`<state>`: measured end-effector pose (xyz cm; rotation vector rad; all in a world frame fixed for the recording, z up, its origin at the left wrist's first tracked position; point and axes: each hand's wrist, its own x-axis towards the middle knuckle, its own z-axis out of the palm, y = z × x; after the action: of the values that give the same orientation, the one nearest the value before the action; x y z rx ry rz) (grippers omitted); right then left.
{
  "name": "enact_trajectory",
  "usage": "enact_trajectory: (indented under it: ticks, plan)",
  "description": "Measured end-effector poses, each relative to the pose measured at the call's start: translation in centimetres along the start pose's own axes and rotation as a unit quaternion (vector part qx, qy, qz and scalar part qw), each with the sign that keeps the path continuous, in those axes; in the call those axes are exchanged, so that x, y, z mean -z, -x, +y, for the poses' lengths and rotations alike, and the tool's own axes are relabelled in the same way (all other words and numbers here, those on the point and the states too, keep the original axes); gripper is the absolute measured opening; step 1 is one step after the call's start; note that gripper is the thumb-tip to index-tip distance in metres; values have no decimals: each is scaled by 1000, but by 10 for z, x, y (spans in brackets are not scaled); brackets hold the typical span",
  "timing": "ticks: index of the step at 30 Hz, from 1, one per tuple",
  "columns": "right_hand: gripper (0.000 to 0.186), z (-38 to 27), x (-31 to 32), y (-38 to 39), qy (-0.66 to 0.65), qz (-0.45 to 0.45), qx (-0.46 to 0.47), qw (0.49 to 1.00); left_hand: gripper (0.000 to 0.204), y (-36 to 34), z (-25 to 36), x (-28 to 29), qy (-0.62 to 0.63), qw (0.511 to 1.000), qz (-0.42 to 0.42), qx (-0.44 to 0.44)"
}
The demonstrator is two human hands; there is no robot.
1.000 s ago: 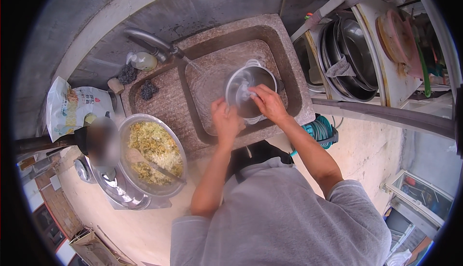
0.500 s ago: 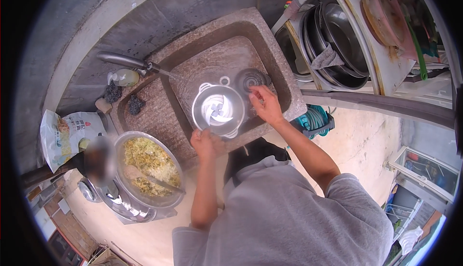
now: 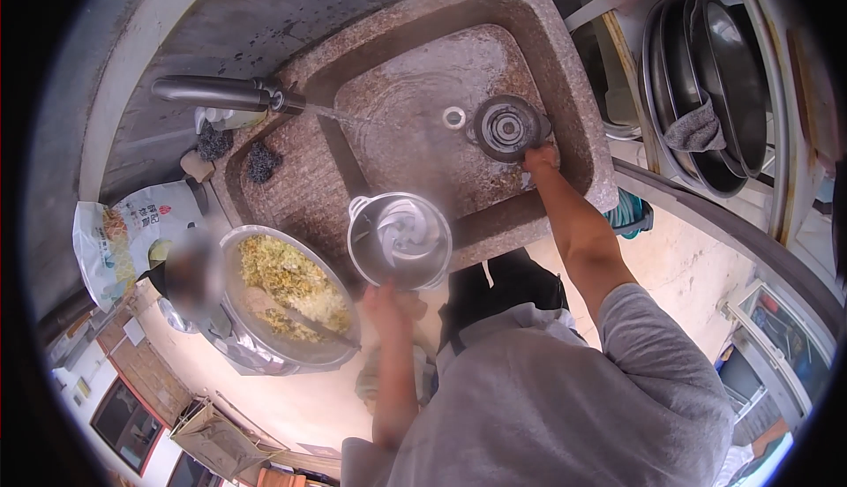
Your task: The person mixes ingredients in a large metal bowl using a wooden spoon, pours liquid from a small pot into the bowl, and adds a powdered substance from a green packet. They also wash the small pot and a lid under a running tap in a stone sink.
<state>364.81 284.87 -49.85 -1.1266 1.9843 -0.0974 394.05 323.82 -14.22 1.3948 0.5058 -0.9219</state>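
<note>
My left hand (image 3: 392, 306), somewhat blurred, is closed on the near rim of a light round pot (image 3: 399, 240) with small side handles. The pot is tipped so its interior shows, with a bright swirl-shaped pattern at the bottom. It hangs over the front edge of the stone sink (image 3: 529, 11). Inside the sink at the right, my right hand (image 3: 541, 159) has its fingers closed on the near edge of a dark round dish-like piece (image 3: 507, 128) with concentric rings. A pale drain ring (image 3: 453, 117) shows beside that piece.
Water runs from the metal tap (image 3: 216, 93) into the sink. Dark scrubbers (image 3: 263, 161) lie at the left. A large bowl of chopped yellow-green food (image 3: 296, 288) stands front left, near a printed bag (image 3: 132, 231). Stacked metal basins (image 3: 728, 90) fill the right shelf.
My left hand has drawn the pot from the sink floor toward me, over the front edge. My right hand has moved onto the near edge of the dark ringed piece. The view has shifted.
</note>
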Motion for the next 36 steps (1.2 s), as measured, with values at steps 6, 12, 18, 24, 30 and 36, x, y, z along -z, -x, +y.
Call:
enact_trajectory:
  ticks: [6,12,18,24,30,36]
  plan:
    - [35,-122,-96,176,-155,-195,-3,968,9,12,-10,69,36,994,94,-50]
    - [27,-217,-144,264,-210,-281,-51,935,8,37,22,48,74,994,79,-30]
    - [22,-262,-173,309,-285,-365,-121,878,9,78,70,23,88,991,104,-14]
    - [23,-274,-177,325,-315,-382,-103,863,6,74,65,36,147,988,42,-13]
    - [30,-268,-130,362,-309,-349,-79,882,5,77,63,46,163,986,39,-11]
    - [36,-237,-90,330,-293,-351,-28,889,7,79,66,50,166,986,9,13]
